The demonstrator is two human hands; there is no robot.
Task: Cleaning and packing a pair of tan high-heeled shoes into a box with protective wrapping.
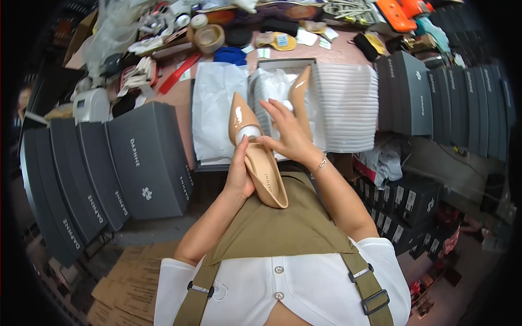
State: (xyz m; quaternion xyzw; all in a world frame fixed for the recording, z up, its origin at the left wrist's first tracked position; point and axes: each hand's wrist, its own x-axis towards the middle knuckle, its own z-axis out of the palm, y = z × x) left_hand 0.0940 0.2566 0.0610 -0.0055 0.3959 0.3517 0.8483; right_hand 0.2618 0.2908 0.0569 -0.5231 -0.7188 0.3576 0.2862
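- Center of the frame: a tan pointed shoe [262, 173], glossy at the toe, held aslant above the wearer's lap; toe toward the top, heel end toward the lower edge, white stuffing [249, 132] in the toe.
- Left hand [239, 173]: grasping the shoe along its left side, thumb at the rim of the opening.
- Right hand [288, 133]: fingers extended and spread, gripping nothing visible; the thumb lies at the shoe's edge, though from here I cannot tell whether it touches. A bracelet [321, 164] circles the wrist.
- Upper center: a second tan shoe [300, 95] in an open box [286, 62], partly behind the right hand; white tissue [218, 117] spreads to the left, a ribbed pale wrap [348, 106] to the right.
- Left and right of the frame: rows of dark grey boxes [149, 157].
- Upper left: the pink tabletop [175, 96], bearing a red tool [178, 75] and a tape roll [209, 38].
- Lower left: flattened brown cardboard [130, 288].
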